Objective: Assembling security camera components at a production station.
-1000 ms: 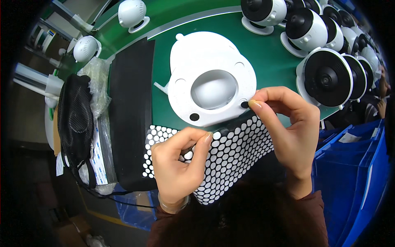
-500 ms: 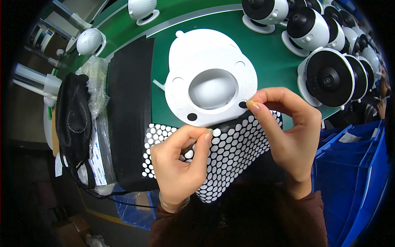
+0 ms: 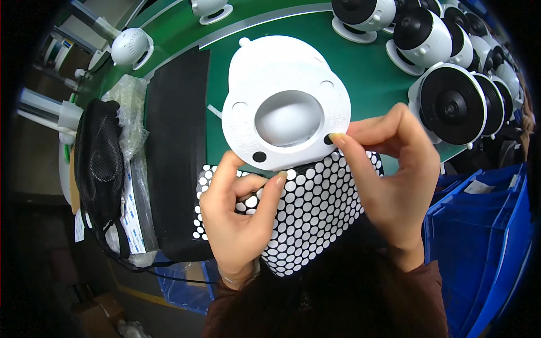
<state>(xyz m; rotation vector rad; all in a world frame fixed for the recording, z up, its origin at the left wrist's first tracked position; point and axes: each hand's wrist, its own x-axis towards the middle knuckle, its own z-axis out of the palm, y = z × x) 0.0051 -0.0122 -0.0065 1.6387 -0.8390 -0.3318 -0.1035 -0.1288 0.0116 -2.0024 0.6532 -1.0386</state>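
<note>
The single head-worn view comes through the left one of two fisheye cameras set side by side. It looks steeply down and a little forward onto the table [image 3: 372,67], near enough for the left hand [image 3: 239,217] and right hand [image 3: 397,174] to loom large around the middle. Forearms [image 3: 422,287] enter from the lower edge. The wide lens curves the table's far edge, darkens the corners, and takes in a blue crate [image 3: 479,242] at right and floor [image 3: 121,279] at lower left.

Left fingers [image 3: 225,173] now apart, index tip beside white housing [image 3: 276,65].
</note>
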